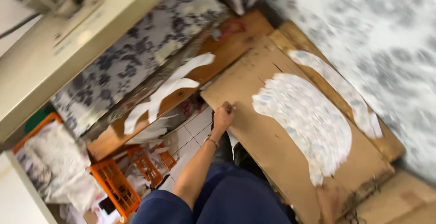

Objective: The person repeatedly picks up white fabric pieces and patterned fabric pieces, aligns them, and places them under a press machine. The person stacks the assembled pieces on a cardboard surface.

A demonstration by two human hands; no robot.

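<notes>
Two hands grip the cardboard sheet (254, 101) lying on the wooden desk (227, 47): left hand (223, 115) fingers closed on its near edge, right hand (328, 201) blurred, grip unclear; it looks light, stiff, best held by its edges.

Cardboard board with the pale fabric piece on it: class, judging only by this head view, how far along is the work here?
Done: a rounded pale fabric piece lies flat on the cardboard board, and white strips lie on the wooden bench. In hand: the left hand grips the board's near edge; the right hand touches its lower end, blurred. Left: a second pale strip sits along the far edge, and patterned fabric lies beside the sewing machine.
</notes>
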